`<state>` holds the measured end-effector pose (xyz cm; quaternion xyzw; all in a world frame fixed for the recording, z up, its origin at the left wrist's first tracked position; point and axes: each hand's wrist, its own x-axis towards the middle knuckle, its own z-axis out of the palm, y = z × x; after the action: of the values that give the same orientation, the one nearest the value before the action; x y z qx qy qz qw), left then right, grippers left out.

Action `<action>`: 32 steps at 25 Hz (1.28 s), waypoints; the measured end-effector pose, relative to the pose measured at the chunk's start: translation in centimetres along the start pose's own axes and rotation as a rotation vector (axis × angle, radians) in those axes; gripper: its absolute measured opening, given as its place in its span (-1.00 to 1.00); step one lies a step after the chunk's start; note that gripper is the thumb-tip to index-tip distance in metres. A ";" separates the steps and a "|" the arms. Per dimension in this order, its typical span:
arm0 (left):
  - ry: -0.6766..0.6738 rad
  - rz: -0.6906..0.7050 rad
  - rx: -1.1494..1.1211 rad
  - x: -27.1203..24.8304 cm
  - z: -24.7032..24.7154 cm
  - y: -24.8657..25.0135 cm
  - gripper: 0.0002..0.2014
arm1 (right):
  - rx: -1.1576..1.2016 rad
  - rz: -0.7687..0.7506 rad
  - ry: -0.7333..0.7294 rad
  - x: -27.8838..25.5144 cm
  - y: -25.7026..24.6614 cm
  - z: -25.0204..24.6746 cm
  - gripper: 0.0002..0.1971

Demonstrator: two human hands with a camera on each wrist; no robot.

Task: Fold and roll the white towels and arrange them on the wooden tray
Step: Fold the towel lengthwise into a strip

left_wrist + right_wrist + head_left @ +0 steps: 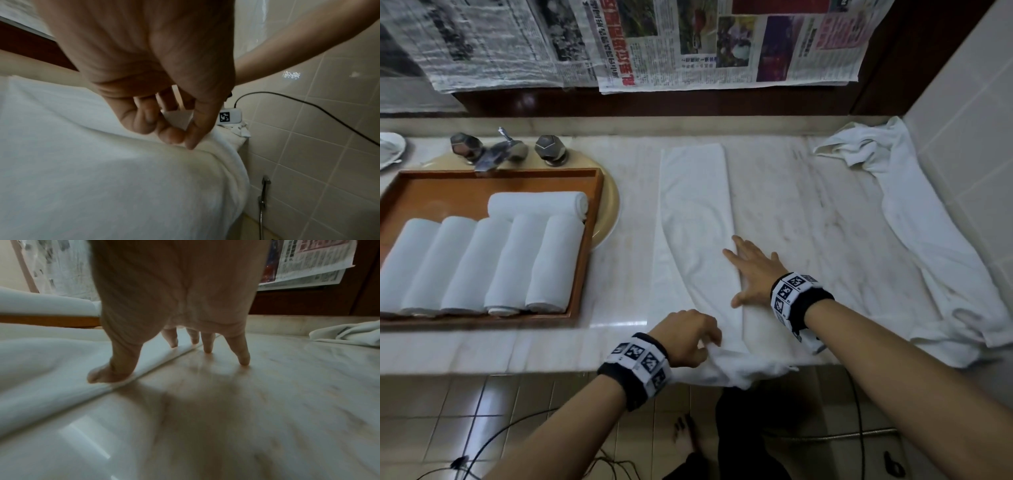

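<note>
**tilefan:** On the marble counter a long folded towel lies beside the wooden tray, its near end hanging over the edge. Six rolled towels sit in the tray already.

**rollup22:** Hands? Left hand pinches that near end, fingers curled. Right hand is flat and spread along the towel's right edge. Another crumpled towel lies by the wall.

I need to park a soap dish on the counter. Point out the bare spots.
Bare marble lies between the folded towel and the crumpled towel, beyond the right hand. A narrower strip separates tray and folded towel. The tray's front row is packed with rolls.
</note>
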<state>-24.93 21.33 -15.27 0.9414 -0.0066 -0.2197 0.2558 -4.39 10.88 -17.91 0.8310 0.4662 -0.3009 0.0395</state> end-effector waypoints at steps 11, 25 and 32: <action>0.211 -0.062 -0.477 -4.5 2.9 -2.1 -0.82 | 0.056 0.070 0.029 -0.7 -0.7 0.3 0.11; 0.634 -0.849 -1.040 -5.5 5.7 -2.9 -0.54 | 0.320 0.509 0.144 -6.5 -5.1 5.1 -0.52; 0.629 -0.900 -1.010 -5.3 5.4 -2.2 -0.58 | 0.649 0.441 0.148 -8.1 -5.2 5.6 -0.70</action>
<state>-32.21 21.28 -18.33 0.6394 0.5547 0.0001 0.5324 -14.27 5.78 -17.02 0.8998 0.1592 -0.3563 -0.1951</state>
